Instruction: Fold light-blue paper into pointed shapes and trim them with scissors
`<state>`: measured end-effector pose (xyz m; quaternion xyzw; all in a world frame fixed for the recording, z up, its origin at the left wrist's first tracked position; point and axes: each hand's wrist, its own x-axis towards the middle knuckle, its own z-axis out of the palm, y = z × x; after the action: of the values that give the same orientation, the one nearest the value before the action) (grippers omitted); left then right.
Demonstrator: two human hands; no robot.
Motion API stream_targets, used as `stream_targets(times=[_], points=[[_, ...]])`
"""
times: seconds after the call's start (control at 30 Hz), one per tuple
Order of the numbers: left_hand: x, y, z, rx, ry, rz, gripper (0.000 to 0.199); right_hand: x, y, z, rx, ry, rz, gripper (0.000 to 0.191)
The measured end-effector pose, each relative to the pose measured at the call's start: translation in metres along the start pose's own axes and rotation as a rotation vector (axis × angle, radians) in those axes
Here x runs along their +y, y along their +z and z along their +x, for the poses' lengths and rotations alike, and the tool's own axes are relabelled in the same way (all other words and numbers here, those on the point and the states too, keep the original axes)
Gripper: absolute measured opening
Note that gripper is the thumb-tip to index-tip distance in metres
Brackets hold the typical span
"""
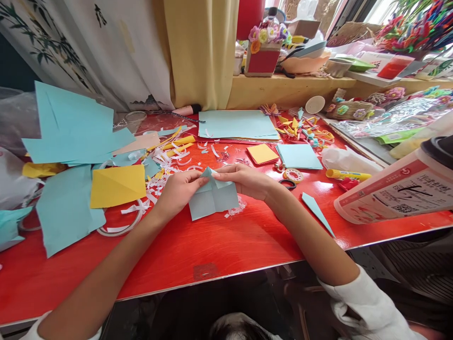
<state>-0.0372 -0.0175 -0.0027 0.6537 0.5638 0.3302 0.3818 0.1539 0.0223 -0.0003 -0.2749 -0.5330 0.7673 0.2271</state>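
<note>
The creased sheet (214, 203) is held over the desk (233, 245), between its front and back edges, its peaked top pinched by the left hand (179, 190) and right hand (250, 180). Folds are best pressed with edges aligned. Yellow squares (262, 153) lie beyond.

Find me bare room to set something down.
Bare red tabletop shows between the forearms, from the held light-blue paper to the front edge; another patch lies outside the left forearm, below the big light-blue sheet. White paper shreds crowd beside the left hand.
</note>
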Motion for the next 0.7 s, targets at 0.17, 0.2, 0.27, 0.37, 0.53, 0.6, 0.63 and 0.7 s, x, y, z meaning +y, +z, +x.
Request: stream_targets(times=[0.17, 0.2, 0.27, 0.37, 0.53, 0.6, 0.63, 0.7], points=[[-0.0011, 0.0022, 0.0008, -0.008, 0.003, 0.004, 0.039, 0.0022, -0.0002, 0.0012, 0.054, -0.019, -0.121, 0.023], [-0.0015, 0.0027, 0.0011, -0.012, 0.003, 0.003, 0.038, 0.0026, 0.0000, 0.0014, 0.062, -0.022, -0.142, 0.025], [-0.0021, 0.0037, 0.0016, -0.017, 0.005, -0.003, 0.037, 0.0036, 0.0004, 0.0020, 0.083, -0.020, -0.186, 0.028], [-0.0030, 0.0049, 0.0021, -0.021, -0.003, -0.012, 0.037, 0.0055, 0.0006, 0.0033, 0.133, 0.001, -0.274, 0.036], [-0.0050, 0.0059, 0.0021, -0.033, -0.043, -0.023, 0.036, 0.0065, 0.0012, 0.0046, 0.253, 0.030, -0.480, 0.045], [-0.0052, 0.0049, 0.0022, -0.032, -0.040, -0.037, 0.036, 0.0043, 0.0027, 0.0028, 0.245, 0.010, -0.500, 0.047], [-0.0051, 0.0041, 0.0022, -0.028, -0.036, -0.040, 0.036, 0.0029, 0.0038, 0.0014, 0.233, -0.002, -0.488, 0.046], [-0.0046, 0.0023, 0.0025, -0.023, -0.029, -0.039, 0.036, 0.0004, 0.0057, -0.0014, 0.217, -0.019, -0.428, 0.047]])
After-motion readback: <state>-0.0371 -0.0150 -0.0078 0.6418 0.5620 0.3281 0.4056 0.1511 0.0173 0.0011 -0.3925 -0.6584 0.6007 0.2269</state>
